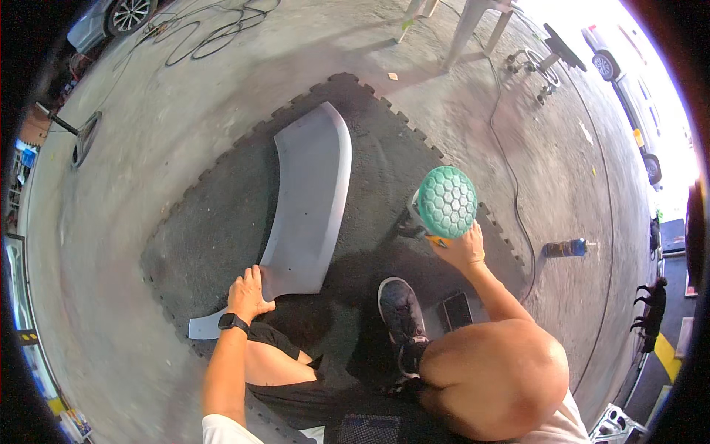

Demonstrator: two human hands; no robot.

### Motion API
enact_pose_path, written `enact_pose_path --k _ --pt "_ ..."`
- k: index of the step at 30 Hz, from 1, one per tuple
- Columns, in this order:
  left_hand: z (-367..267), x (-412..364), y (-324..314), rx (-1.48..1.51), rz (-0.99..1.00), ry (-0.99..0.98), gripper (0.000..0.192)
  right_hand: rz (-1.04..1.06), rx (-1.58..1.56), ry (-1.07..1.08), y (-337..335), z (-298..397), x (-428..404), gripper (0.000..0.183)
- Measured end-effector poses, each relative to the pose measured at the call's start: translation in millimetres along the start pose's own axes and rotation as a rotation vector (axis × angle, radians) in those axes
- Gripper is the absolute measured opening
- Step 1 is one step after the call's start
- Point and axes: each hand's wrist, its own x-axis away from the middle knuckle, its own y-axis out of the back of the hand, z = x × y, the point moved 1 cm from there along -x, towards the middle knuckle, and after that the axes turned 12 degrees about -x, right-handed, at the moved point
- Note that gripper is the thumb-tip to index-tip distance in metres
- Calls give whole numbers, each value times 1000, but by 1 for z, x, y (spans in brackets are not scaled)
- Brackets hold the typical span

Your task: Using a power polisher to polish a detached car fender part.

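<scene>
A long curved grey car body panel (310, 194) lies on the dark foam mat (222, 211) before me. My left hand (248, 294), with a black watch at the wrist, grips the panel's near left edge, its thumb and fingers on the surface. To the right of the panel, my right hand (463, 247) holds a power polisher (415, 213) up, its green hexagon-patterned foam pad (447, 202) facing the camera. The pad does not touch the panel. Most of the polisher's body is hidden behind the pad and hand.
My shoe (400, 311) rests on the mat beside a phone (457, 312). A bottle (566, 248) lies on the concrete floor at right, near a black cable (516, 194). A plastic chair (466, 33) and a wheeled stool (541, 66) stand beyond; coiled hoses (222, 39) lie at upper left.
</scene>
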Motion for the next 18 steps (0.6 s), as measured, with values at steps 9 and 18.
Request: enact_pose_path --k 9,18 --pt "-11 2 7 61 40 19 111 4 7 -28 -1 -1 2 71" --pt "-4 0 11 168 -15 8 92 30 40 -113 -11 -10 3 91"
